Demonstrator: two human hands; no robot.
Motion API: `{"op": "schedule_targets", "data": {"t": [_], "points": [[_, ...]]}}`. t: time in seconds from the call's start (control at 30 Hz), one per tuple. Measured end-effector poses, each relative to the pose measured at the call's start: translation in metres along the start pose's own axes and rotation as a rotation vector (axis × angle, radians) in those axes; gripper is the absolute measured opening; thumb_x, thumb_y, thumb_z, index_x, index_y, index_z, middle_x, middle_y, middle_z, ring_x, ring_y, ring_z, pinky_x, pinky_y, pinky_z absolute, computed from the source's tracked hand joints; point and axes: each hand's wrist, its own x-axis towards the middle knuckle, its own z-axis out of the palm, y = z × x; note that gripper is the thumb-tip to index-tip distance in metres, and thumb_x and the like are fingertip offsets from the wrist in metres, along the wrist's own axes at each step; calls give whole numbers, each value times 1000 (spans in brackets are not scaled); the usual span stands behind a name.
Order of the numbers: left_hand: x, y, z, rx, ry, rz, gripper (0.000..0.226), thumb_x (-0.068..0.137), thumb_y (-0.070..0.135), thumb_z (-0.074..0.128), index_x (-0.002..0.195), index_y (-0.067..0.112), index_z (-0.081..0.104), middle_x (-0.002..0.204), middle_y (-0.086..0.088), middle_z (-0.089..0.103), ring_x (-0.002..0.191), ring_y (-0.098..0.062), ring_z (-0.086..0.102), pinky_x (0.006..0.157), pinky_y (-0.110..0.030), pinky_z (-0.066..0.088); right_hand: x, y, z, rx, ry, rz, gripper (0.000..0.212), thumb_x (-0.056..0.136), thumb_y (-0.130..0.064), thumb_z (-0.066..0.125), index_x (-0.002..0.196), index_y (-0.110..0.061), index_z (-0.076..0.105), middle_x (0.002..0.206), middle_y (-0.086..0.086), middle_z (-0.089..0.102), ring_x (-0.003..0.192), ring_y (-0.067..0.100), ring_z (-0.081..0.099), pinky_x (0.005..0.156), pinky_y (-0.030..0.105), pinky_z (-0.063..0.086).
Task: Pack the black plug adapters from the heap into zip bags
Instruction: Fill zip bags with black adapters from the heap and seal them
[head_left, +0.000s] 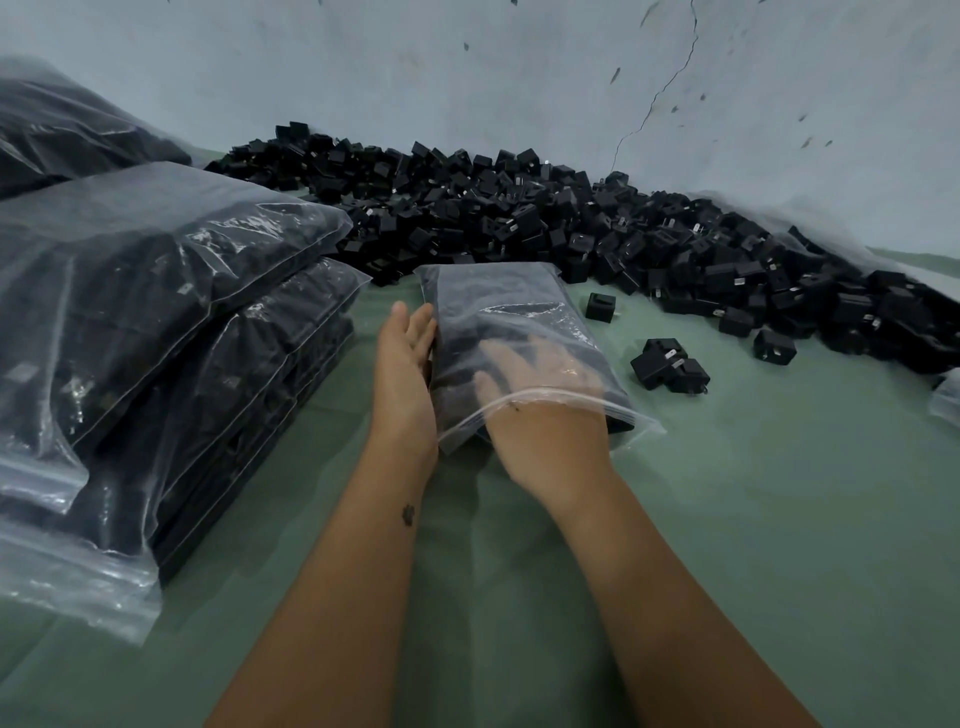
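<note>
A bare packing workroom. A heap of black plug adapters (597, 234) lies on green sheeting (727, 519) against a cracked plaster wall (519, 67). Filled zip bags (156, 312) are stacked alongside.

We face a pale blue-grey wall (467, 78), its paint chipped in dark flecks, with a thin crack (670, 83) running down it. Beneath us lies a wrinkled green sheet (779, 519), under dim, even light.
</note>
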Motion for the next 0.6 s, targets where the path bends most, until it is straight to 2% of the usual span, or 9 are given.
{"op": "schedule_targets", "data": {"t": [0.07,0.13,0.2,0.3,0.4,0.47,0.5,0.6], "points": [[1,0,0,-4,6,-6,54,103,48,27,142,18,48,149,-1,48,133,-14,46,106,-33,36,2,1,-1,8,-4,-14,37,97,-36,37,133,-36,45,140,6,43,128,25,39,105,40,29],[1,0,-1,2,11,-6,53,103,47,27,140,17,50,148,-2,49,134,-16,46,114,-40,34,2,3,-3,-21,28,-38,33,94,-24,40,124,-31,52,131,4,50,121,26,44,99,39,33],[2,0,-1,-1,14,-10,52,103,46,28,140,16,51,147,-2,50,134,-16,47,114,-42,34,0,6,-4,-34,13,-45,33,94,-20,33,119,-26,54,120,-1,54,114,24,48,95,36,37],[1,-1,-2,4,11,-13,53,103,46,28,140,16,51,145,-1,52,131,-15,49,107,-35,39,-5,11,-4,37,-59,-47,42,88,-19,14,104,-19,54,107,4,55,101,22,46,84,30,28],[1,-1,-2,8,7,-10,52,103,46,27,138,15,53,144,-1,53,131,-15,49,107,-34,39,-7,12,-6,229,-69,44,22,91,-14,25,82,-22,43,92,4,54,90,20,44,85,33,34],[1,-1,-2,10,9,-14,52,104,46,27,137,15,54,144,-1,53,131,-15,50,109,-35,38,-3,11,-8,245,-131,90,18,96,-14,33,87,-18,47,89,2,50,97,25,52,82,33,37],[2,0,-2,14,11,-18,52,104,46,27,137,15,54,144,-1,53,131,-15,50,110,-35,38,0,11,-6,214,-140,80,21,97,-17,34,96,-16,54,91,-1,51,99,26,53,84,33,39],[2,-1,-2,32,8,-32,53,103,46,28,136,14,55,145,-2,52,132,-17,49,114,-40,36,1,9,-7,196,-70,14,24,96,-21,38,106,-22,60,99,-2,58,98,22,49,89,35,40]]}}
